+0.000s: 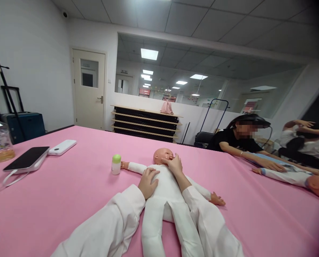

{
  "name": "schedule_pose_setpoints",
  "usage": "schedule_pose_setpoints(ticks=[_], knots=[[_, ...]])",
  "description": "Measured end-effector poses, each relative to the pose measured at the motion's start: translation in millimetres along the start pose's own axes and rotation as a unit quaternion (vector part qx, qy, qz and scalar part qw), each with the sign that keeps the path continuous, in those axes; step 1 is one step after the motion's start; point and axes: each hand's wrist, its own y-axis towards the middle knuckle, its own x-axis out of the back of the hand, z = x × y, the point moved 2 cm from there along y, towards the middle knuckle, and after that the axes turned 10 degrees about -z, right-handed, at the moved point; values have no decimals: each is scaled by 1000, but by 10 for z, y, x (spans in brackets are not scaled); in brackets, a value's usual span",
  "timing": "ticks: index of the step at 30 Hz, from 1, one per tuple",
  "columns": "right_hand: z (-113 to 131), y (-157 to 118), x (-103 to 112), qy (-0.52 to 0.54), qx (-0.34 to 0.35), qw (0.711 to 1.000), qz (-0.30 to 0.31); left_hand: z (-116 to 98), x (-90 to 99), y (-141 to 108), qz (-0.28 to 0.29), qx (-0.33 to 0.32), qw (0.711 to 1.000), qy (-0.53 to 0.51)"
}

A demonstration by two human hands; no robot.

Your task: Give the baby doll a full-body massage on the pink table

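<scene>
Noted baby doll (165, 184) on its back on pink tablecloth (242, 203), arms spread. Should prove fairly light, soft and yielding through the cloth body; probably stiffer, smoother and more slippery at the head. Best taken under torso and neck together. Shows a bald, flesh-toned head, white trunk and limbs, bare hands. Found left hand (148, 182) draped loosely on side of chest, grasping nothing; right hand (175, 165) cupped about chin and cheek, cannot tell whether pinching.
</scene>
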Motion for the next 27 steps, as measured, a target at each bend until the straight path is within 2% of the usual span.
schedule_pose_setpoints(ticks=[3,7,11,16,21,24,27], knots=[[94,-160,9,-133,66,987,-57,16,2,12,-3,15,1000,-3],[74,-240,-22,-156,111,978,-78,17,0,44,-9,32,999,1],[4,-198,-52,-111,117,984,-77,10,-39,200,-24,77,996,36],[-64,-175,-111,-43,152,986,-61,37,-195,685,-77,197,973,90],[-179,-136,-202,85,130,988,13,3,-470,1133,-97,240,961,100],[-234,-64,-195,137,94,986,-1,-33,-602,1190,-91,240,962,97],[-260,75,-186,162,45,985,-30,-23,-635,1143,-90,221,967,91]])
